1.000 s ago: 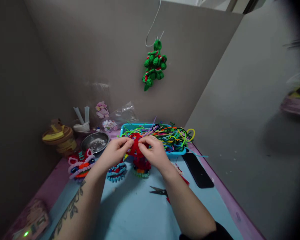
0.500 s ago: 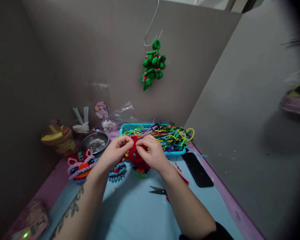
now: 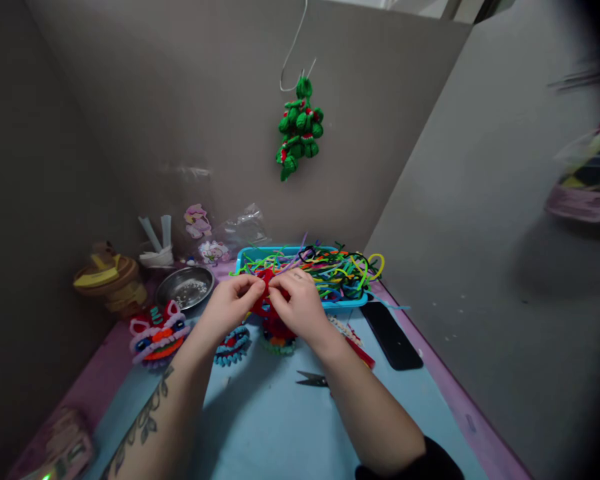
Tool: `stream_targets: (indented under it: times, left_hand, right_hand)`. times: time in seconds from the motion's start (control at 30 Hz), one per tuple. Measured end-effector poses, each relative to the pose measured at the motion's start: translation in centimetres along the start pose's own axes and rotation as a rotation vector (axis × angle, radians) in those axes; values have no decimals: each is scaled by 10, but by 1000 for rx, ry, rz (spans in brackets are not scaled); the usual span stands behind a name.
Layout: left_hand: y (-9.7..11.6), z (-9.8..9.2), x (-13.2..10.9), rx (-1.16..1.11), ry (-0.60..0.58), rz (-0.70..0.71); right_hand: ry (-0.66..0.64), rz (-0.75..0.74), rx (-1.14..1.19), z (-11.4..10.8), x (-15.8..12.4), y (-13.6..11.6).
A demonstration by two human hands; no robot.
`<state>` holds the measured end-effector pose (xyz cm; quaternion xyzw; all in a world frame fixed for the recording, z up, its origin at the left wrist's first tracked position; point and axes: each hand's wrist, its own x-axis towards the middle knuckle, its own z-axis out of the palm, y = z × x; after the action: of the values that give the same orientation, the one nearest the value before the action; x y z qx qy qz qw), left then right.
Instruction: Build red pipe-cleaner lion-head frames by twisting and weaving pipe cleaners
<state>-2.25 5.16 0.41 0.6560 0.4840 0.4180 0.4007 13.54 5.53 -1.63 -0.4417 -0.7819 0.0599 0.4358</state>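
Above the table, in front of a blue tray, my left hand (image 3: 234, 300) pinches the left side of a red fuzzy piece (image 3: 262, 305), thumb against fingers. Closed in a pinch too, my right hand (image 3: 300, 303) holds the same piece from the right, close to the left fingertips. The fingers hide much of it, so its full shape cannot be made out. Below my hands sits a red fuzzy figure with a green fringe (image 3: 279, 343), partly covered. Left of that lies a blue fringed piece (image 3: 231, 347). A red and lilac lion-head figure (image 3: 159, 337) stands beside my left forearm.
The blue tray (image 3: 300, 252) is heaped with colourful fuzzy stems (image 3: 340, 273). Scissors (image 3: 312, 379) lie under my right forearm, and a black phone (image 3: 393, 337) is farther right. A metal bowl (image 3: 186, 288) stands at left. A green ornament (image 3: 301, 127) hangs from a wire hook.
My head view has shifted slightly, moving everything a little left. Both hands keep their pinch on the red fuzzy piece, with only small finger movements.
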Motion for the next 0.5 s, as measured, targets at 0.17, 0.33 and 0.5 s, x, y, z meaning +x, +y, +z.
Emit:
stream_targets:
  times: [0.17, 0.33, 0.5]
  left_hand:
    - [-1, -1, 2, -52, -1, -37]
    - [0, -14, 1, -16, 82, -35]
    - [1, -31, -1, -182, 328, -41]
  right_hand:
    - [-3, -5, -67, 4, -1, -5]
    - [45, 5, 132, -14, 4, 1]
    - [333, 289, 239, -51, 6, 28]
